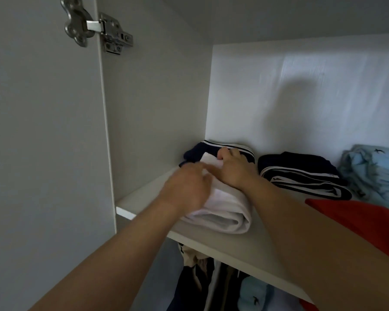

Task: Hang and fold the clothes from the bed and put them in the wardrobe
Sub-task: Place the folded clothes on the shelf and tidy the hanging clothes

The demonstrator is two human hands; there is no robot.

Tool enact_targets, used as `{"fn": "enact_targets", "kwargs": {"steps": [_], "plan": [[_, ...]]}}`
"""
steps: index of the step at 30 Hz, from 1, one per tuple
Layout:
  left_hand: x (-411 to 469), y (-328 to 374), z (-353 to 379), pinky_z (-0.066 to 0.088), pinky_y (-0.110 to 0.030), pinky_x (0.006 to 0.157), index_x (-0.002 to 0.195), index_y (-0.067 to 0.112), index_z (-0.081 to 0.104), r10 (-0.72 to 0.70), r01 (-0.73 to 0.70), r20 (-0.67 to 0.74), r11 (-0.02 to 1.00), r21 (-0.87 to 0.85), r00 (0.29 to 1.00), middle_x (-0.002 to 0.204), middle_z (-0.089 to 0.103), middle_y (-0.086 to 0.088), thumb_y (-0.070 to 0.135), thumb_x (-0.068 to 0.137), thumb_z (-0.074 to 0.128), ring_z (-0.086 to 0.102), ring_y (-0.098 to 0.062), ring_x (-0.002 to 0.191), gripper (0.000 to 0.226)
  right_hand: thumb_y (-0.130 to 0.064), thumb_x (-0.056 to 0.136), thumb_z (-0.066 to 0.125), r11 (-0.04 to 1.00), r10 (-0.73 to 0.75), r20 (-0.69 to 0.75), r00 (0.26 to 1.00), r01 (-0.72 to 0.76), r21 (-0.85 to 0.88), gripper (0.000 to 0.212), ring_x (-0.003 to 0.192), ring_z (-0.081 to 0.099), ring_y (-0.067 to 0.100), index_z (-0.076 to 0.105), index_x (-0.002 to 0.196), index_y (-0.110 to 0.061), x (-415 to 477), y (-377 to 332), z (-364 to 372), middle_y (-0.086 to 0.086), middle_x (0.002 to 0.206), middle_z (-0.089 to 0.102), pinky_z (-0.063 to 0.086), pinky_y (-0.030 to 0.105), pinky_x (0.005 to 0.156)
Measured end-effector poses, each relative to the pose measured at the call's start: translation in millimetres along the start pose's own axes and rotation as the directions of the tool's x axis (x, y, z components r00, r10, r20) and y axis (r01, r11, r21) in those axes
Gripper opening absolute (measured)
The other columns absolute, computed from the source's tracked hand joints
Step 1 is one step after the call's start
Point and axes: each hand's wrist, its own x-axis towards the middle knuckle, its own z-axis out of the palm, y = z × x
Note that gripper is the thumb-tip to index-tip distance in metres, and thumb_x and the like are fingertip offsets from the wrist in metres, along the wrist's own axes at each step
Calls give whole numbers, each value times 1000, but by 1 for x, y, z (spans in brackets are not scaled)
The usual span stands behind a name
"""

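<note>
A folded white garment (225,218) lies on the wardrobe shelf (245,250), partly on top of a folded navy garment with white stripes (211,145) at the back left. Both my hands lie on the white garment. My left hand (186,187) rests on its left side, blurred, fingers pointing inward. My right hand (234,167) presses on its far end, fingertips bent down over the fabric's far edge. Whether either hand grips the cloth is unclear.
Another folded navy striped garment (305,176) and a light blue pile (373,171) sit to the right on the shelf. My red sleeve (368,221) covers the lower right. The open door with its hinge (97,28) stands at left. Hanging clothes (200,279) show below the shelf.
</note>
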Motion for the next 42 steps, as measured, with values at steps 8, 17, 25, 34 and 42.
{"fn": "enact_targets", "kwargs": {"steps": [8,17,25,34,42], "plan": [[-4,-32,16,17,-45,122,159,41,13,-13,-26,259,989,148,966,168,6,14,62,102,31,15,-21,153,64,-29,106,34,970,-14,128,992,-18,242,40,120,56,22,68,126,-19,-8,33,-15,2,135,63,37,25,87],[44,-24,-35,32,-24,106,132,23,65,-76,66,22,955,290,997,150,51,-5,13,98,48,49,-24,133,39,-41,97,48,960,96,293,951,-167,226,38,48,68,39,54,84,-6,-39,-8,-37,22,80,64,54,36,41],[47,-52,-1,22,-29,120,154,32,39,-108,84,203,989,120,973,159,39,6,54,107,27,38,-17,144,54,-61,100,34,984,113,67,991,-121,133,61,34,60,24,56,72,-11,-64,-24,-15,9,54,63,59,32,51],[73,-53,-7,28,-26,108,151,24,45,-277,278,292,960,37,916,157,40,-3,29,108,29,42,-20,136,46,-56,105,26,983,49,59,997,-58,173,67,102,65,35,65,116,-3,-72,-36,6,19,104,68,43,29,77],[98,5,-9,41,-48,109,130,8,59,-289,251,86,918,306,953,139,56,-17,29,103,36,53,-37,126,41,-53,104,23,976,30,46,998,-40,212,63,55,69,27,64,82,-11,-68,-15,-40,12,67,69,58,35,58]]}}
